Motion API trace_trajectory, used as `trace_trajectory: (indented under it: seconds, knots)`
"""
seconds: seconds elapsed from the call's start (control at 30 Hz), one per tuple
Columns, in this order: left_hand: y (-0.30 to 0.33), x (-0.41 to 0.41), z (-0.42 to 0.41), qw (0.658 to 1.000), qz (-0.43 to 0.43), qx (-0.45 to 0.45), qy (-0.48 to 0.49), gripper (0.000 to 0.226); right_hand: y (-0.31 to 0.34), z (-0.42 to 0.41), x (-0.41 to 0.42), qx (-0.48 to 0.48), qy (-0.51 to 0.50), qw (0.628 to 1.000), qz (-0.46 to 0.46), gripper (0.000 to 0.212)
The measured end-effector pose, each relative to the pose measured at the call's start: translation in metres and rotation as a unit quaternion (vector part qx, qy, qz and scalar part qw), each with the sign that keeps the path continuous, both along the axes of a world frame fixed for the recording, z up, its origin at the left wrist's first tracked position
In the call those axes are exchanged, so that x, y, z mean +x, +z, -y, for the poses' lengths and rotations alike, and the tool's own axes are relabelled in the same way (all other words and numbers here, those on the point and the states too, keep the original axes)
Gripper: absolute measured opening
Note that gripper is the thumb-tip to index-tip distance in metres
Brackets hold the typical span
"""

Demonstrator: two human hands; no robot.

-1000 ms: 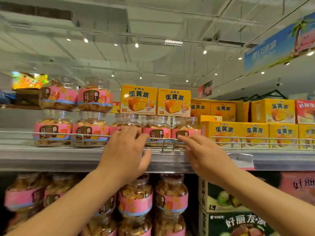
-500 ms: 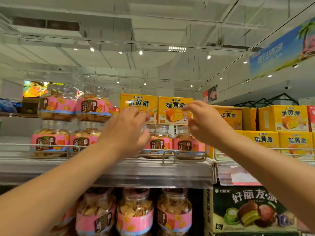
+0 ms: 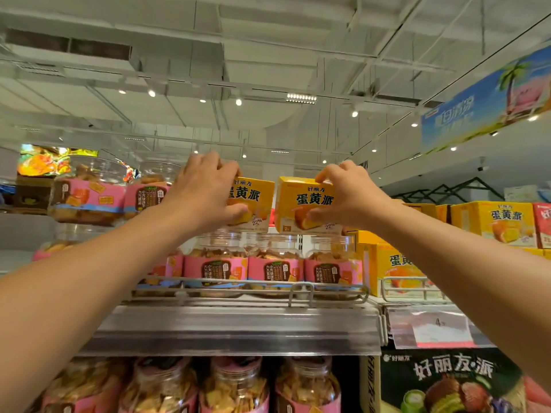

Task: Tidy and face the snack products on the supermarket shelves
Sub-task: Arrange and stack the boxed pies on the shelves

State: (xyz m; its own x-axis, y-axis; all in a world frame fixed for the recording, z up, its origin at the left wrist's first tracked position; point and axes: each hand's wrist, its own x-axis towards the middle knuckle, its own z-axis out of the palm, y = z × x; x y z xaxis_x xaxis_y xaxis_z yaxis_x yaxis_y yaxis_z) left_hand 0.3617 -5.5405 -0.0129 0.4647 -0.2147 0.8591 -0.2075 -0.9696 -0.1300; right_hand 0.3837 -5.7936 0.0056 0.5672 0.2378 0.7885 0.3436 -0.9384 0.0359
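Two small yellow egg-yolk-pie boxes stand on the lids of clear biscuit jars (image 3: 277, 263) on the top shelf. My left hand (image 3: 205, 192) grips the left yellow box (image 3: 256, 198), fingers over its top edge and thumb on its front. My right hand (image 3: 346, 195) grips the right yellow box (image 3: 301, 201) the same way, fingers on top and thumb low on the front. Both boxes face forward and stand slightly apart.
Stacked pink-labelled jars (image 3: 86, 195) stand at the left. Larger yellow boxes (image 3: 495, 222) fill the shelf to the right. A wire rail (image 3: 247, 287) fronts the shelf edge (image 3: 232, 329). Below are more jars (image 3: 235, 386) and a dark pie box (image 3: 447, 380).
Both hands rose from the shelf rail past the jars and took hold of the two yellow boxes on top. The view tilted upward.
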Motion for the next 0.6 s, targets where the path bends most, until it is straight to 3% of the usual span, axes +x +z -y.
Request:
trace_trajectory:
  seconds: [0.13, 0.23, 0.3, 0.43, 0.6]
  knots:
    - [0.013, -0.010, 0.000, 0.997, -0.040, -0.030, -0.062, 0.048, 0.006, 0.005, -0.002, 0.048, 0.060, 0.995, -0.062, 0.074]
    - [0.016, -0.015, -0.001, 0.994, -0.052, -0.024, -0.092, 0.050, 0.006, 0.006, -0.005, 0.038, 0.063, 0.996, -0.047, 0.095]
    - [0.016, -0.018, -0.002, 0.993, -0.038, -0.021, -0.108, 0.060, 0.006, 0.006, -0.010, 0.028, 0.057, 0.997, -0.038, 0.109]
    - [0.007, -0.028, 0.001, 0.984, 0.042, -0.032, -0.168, 0.068, 0.001, 0.019, -0.030, 0.026, 0.060, 0.998, -0.008, 0.101]
    - [-0.006, -0.034, 0.028, 0.967, 0.076, -0.029, -0.240, 0.069, -0.009, 0.061, -0.070, 0.040, 0.045, 0.998, 0.034, 0.110]
